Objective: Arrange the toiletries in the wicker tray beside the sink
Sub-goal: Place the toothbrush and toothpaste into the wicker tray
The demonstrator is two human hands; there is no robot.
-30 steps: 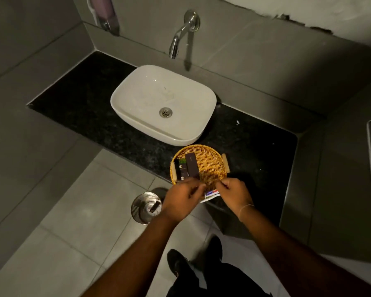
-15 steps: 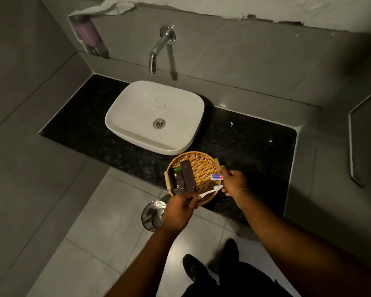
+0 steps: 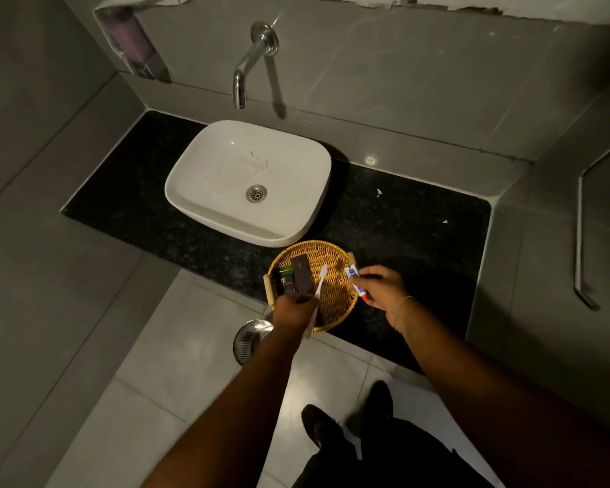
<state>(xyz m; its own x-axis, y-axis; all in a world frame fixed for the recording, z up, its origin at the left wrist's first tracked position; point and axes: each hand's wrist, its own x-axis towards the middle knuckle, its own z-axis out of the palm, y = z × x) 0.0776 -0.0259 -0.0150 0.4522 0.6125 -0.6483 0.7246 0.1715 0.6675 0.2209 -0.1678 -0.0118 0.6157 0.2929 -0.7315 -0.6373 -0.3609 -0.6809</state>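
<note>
- One wicker tray (image 3: 335, 304) sits on the black counter (image 3: 402, 223), just beside the sink (image 3: 205, 177).
- Two dark boxes (image 3: 302, 278) lie inside it.
- Left hand (image 3: 294, 311) grips one white toothbrush (image 3: 319, 281).
- Right hand (image 3: 384, 288) pinches one small toothpaste tube (image 3: 354, 280) above the tray's rim.

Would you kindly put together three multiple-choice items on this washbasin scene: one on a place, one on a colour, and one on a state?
1. Where does the wicker tray sit?
A. inside the sink
B. on the black counter, beside the sink
C. on the floor

2. What colour is the toothbrush?
A. white
B. green
C. red

3. What is the right hand doing?
A. resting open on the counter
B. turning the tap
C. gripping a small toothpaste tube

Answers:
1 B: the tray rests on the counter by the sink.
2 A: the brush in the left hand is white.
3 C: its fingers close around the toothpaste tube.
</note>
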